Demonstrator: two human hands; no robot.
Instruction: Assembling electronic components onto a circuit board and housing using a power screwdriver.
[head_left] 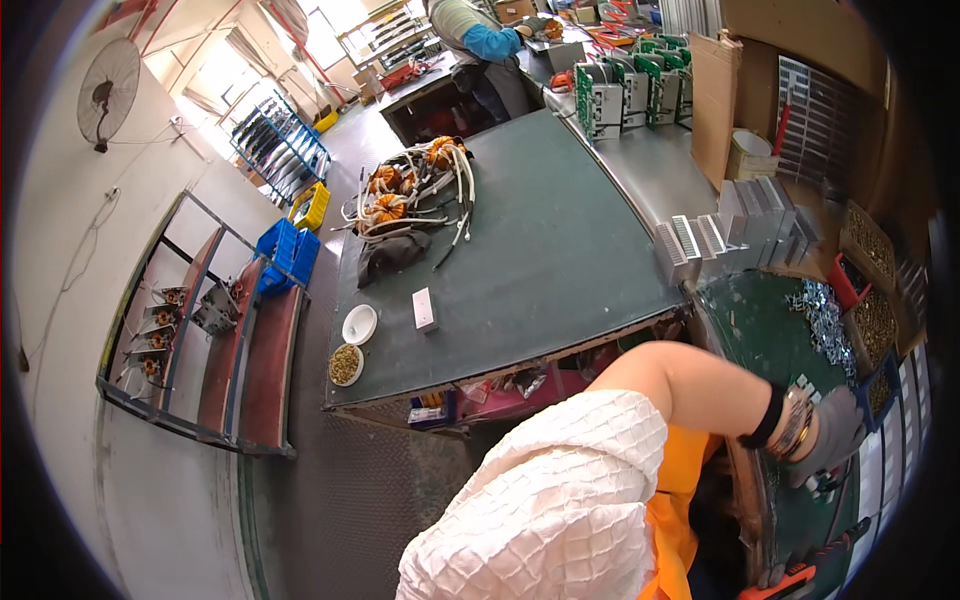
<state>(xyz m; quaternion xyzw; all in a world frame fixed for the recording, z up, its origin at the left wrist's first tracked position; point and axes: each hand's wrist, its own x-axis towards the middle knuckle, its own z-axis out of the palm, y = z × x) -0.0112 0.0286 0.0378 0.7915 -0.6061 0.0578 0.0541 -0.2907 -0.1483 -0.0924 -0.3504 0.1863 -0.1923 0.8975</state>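
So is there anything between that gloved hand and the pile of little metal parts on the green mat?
Nothing visible. The gloved hand is over the green mat, and the metal parts lie just beyond it with only bare mat between. A few small white pieces sit near the hand, off to the side.

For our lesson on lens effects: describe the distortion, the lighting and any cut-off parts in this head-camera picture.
Head view: strong fisheye, so the green table edges bow and black corners frame the image; daylight from the windows washes out the upper left; the gloved hand sits near the right rim, stretched and partly hidden; sharpness falls off toward the rim.
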